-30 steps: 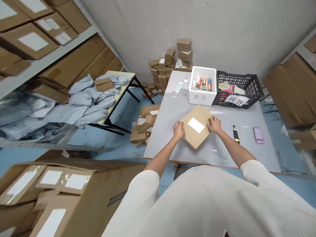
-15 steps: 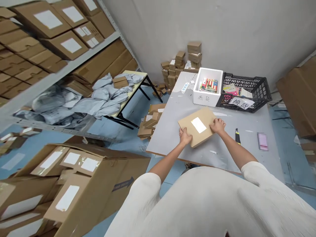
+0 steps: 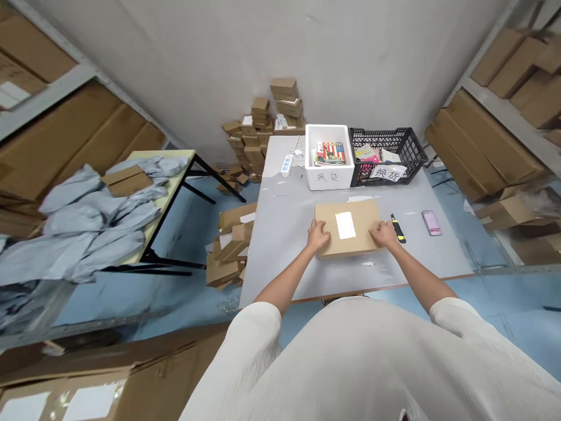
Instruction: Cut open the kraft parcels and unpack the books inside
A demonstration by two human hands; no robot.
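Between my hands is a flat brown cardboard box (image 3: 366,225) with a white label (image 3: 346,225) on its top, over the grey table. My left hand (image 3: 317,235) grips its left edge, thumb on top. At the right edge, my right hand (image 3: 383,233) is closed on the box in the same way. A black and yellow utility knife (image 3: 398,228) lies just right of my right hand. Farther right is a pink phone-like object (image 3: 432,223), partly blurred out.
On the grey table (image 3: 280,245), a white foam box (image 3: 329,178) of booklets stands beside a black plastic crate (image 3: 388,158). A power strip (image 3: 286,165) lies at the back left. Cartons are stacked (image 3: 287,108) behind, and grey parcels (image 3: 87,216) cover a side table.
My view has swung to the right. The cardboard box, tilted before, now lies squarer to the table's front edge, with both hands still on it.
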